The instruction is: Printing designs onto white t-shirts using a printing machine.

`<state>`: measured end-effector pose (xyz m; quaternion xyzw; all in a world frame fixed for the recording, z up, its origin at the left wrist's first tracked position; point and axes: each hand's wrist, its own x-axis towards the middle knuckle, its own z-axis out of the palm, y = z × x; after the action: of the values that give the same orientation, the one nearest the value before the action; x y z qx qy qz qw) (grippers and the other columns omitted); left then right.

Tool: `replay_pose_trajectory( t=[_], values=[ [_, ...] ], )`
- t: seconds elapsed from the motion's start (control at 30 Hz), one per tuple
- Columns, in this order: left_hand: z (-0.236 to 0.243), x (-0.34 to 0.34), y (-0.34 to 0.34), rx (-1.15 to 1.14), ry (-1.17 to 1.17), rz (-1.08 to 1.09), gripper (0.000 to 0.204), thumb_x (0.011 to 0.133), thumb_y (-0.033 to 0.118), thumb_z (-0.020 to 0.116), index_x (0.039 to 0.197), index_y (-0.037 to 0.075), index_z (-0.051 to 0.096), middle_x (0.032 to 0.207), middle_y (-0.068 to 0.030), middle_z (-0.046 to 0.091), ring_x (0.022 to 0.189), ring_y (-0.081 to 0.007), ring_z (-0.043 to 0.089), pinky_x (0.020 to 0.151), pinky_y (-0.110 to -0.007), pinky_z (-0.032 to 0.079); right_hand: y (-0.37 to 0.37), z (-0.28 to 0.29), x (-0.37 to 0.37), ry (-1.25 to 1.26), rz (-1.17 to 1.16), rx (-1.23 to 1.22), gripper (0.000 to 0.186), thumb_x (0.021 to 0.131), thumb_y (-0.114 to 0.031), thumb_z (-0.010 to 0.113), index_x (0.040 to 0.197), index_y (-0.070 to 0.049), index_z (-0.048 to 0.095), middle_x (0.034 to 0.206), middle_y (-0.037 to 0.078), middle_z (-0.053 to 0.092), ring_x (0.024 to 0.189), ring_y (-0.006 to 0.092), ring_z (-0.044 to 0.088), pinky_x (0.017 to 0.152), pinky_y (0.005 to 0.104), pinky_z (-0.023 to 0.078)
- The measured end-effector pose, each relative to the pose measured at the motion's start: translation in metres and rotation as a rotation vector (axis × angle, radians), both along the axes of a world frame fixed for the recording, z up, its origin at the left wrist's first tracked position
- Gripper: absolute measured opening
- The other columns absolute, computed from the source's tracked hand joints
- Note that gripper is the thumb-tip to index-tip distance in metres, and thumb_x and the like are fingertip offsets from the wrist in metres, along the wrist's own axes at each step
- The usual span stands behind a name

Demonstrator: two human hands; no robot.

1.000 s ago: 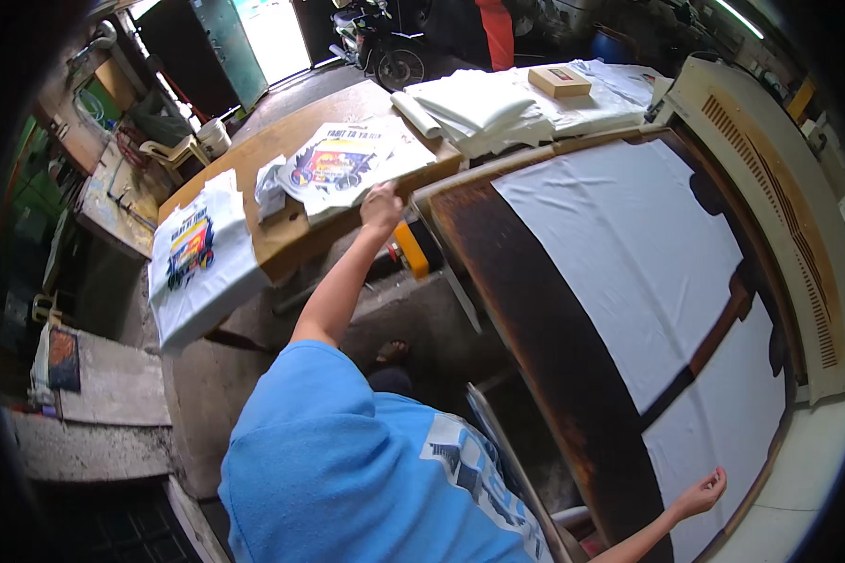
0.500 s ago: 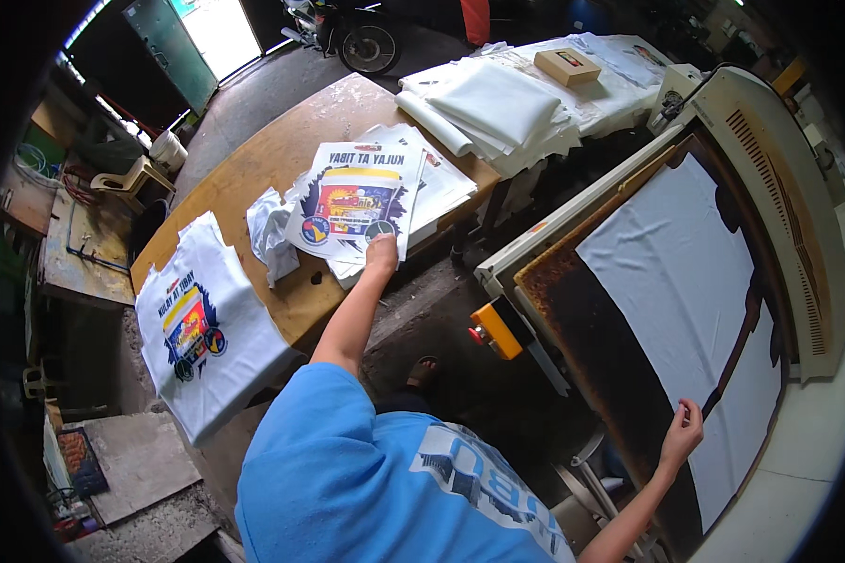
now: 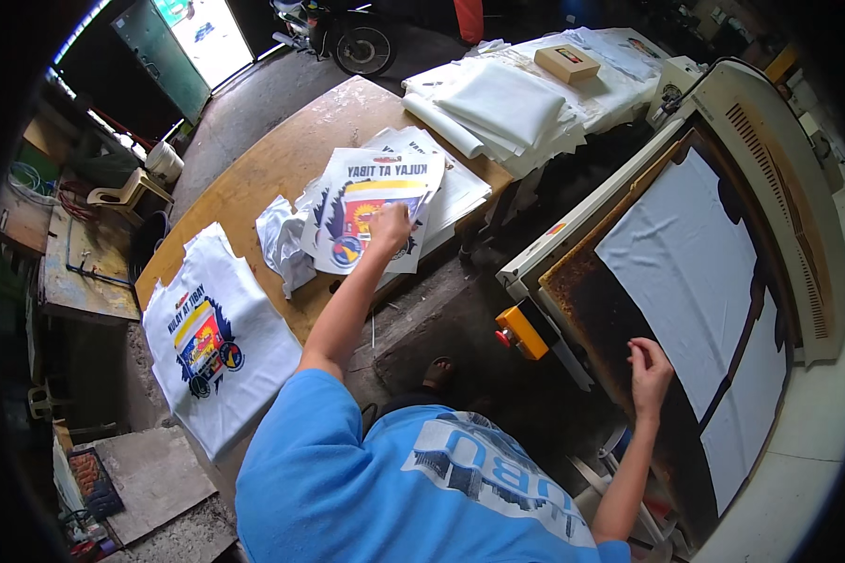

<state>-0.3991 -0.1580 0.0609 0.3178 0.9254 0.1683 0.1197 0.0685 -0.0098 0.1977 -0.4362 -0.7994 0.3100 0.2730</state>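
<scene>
My left hand (image 3: 391, 226), fingers closed, is on a printed paper sheet (image 3: 362, 193) with a mirrored colour design, at the top of a stack of similar sheets on the wooden table. The fingers seem to grip this sheet; their tips are hidden. My right hand (image 3: 650, 377) is held over the dark, scorched lower platform (image 3: 629, 352) of a large heat press, thumb and fingers pinched together. Whatever may be between them is too small to make out. Beside that hand, a white cloth (image 3: 681, 253) lies spread on the platform, slightly wrinkled.
A white printed shirt (image 3: 253, 324) hangs over the left end of the wooden table (image 3: 244, 174), beside crumpled white cloth (image 3: 284, 246). Folded white fabric (image 3: 498, 98) and a small box (image 3: 566, 63) lie farther back. An orange control box (image 3: 522, 332) juts from the press (image 3: 770, 178).
My left hand has moved up over the sheets, and the top sheets have shifted and overlap differently. My right hand has moved left and up, away from the white cloth.
</scene>
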Motion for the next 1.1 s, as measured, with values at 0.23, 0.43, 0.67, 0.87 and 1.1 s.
replay_pose_trajectory(
  t=[0.23,0.43,0.67,0.87,1.1],
  values=[
    [0.187,0.077,0.059,1.056,-0.216,-0.422,0.019,0.073,0.007,0.064,0.088,-0.001,0.055,0.08,-0.0101,0.059,0.076,-0.0138,0.055,0.068,-0.031,0.046,-0.051,-0.038,-0.117,0.359,0.221,-1.111,0.049,0.091,-0.044,0.044,0.121,-0.006,0.046,0.11,0.014,0.057,0.086,0.019,0.061,0.067,0.0336,0.053],
    [0.295,0.155,0.081,1.25,-0.34,-0.718,0.014,0.074,0.005,0.059,0.084,-0.002,0.051,0.074,-0.0112,0.058,0.072,-0.013,0.054,0.066,-0.031,0.045,-0.059,-0.013,-0.145,1.22,0.549,-1.981,0.069,0.088,-0.052,0.041,0.136,-0.005,0.027,0.14,0.022,0.027,0.121,0.0426,0.038,0.094,0.0621,0.034],
    [0.3,0.177,0.169,1.257,-0.371,-0.78,0.014,0.081,0.009,0.064,0.088,-0.001,0.055,0.082,-0.0024,0.058,0.076,-0.007,0.054,0.062,-0.024,0.048,0.13,0.032,-0.051,1.489,0.173,-1.008,0.035,0.089,-0.015,0.054,0.122,-0.008,0.045,0.108,0.005,0.056,0.099,0.0154,0.055,0.083,0.0289,0.047],
    [0.228,0.242,0.301,0.927,-0.792,-0.728,0.015,0.086,0.012,0.059,0.088,0.002,0.048,0.076,-0.0056,0.058,0.058,-0.0127,0.061,0.042,-0.023,0.049,0.239,0.053,0.064,1.308,-0.035,-0.348,0.042,0.083,-0.007,0.06,0.122,-0.008,0.043,0.108,0.005,0.055,0.098,0.0157,0.054,0.081,0.029,0.046],
    [0.087,0.302,0.407,0.585,-1.08,-0.499,0.028,0.086,0.018,0.061,0.09,-0.007,0.049,0.077,-0.0176,0.061,0.055,-0.0225,0.064,0.048,-0.03,0.055,0.286,-0.037,0.163,0.83,-0.773,-0.383,0.036,0.075,-0.008,0.065,0.108,-0.004,0.05,0.093,0.004,0.059,0.075,0.0114,0.055,0.053,0.0234,0.042]
  ],
)
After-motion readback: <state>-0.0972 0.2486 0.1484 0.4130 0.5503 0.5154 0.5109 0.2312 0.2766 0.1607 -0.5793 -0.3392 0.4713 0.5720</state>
